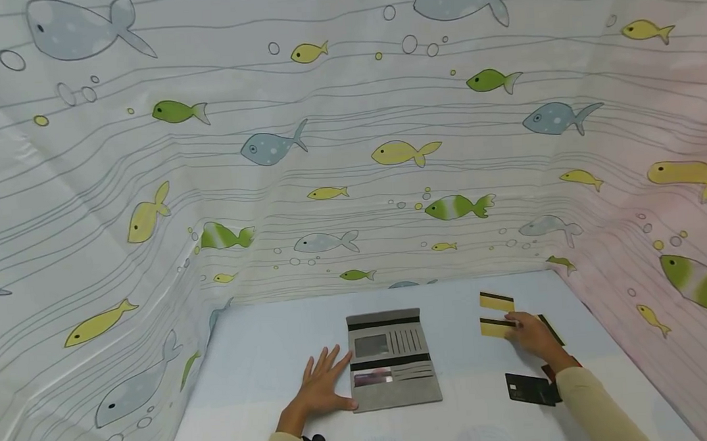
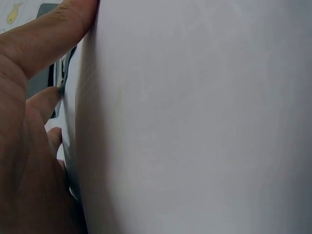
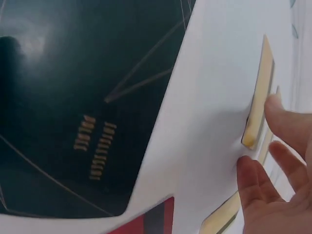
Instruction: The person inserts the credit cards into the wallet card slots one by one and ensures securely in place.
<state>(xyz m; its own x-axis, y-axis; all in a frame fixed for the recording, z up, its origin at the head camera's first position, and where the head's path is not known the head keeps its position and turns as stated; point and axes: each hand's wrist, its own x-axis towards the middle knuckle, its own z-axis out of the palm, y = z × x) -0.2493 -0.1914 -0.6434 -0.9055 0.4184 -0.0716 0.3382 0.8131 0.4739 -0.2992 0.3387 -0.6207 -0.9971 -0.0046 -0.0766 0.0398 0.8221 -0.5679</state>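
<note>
A grey wallet (image 1: 397,399) lies unfolded in the middle of the table, with a purple-toned card (image 1: 366,378) in its lower slot. My left hand (image 1: 324,385) is spread along its left edge, fingers straight, thumb and fingertips right at the border. In the left wrist view, pale fabric covers most of the picture. Over at the right, my right hand (image 1: 533,334) pinches the right end of a yellow bank card (image 1: 493,330) between thumb and fingers. The right wrist view shows the thumb over that card's (image 3: 258,97) side.
Another yellow card (image 1: 496,302) lies behind the pinched one, and a third (image 1: 550,330) is partly covered by my right hand. Closer to me are a black card (image 1: 529,389) and a red card (image 1: 548,372), overlapping. Fish-patterned curtains (image 1: 329,215) border the table's back and sides.
</note>
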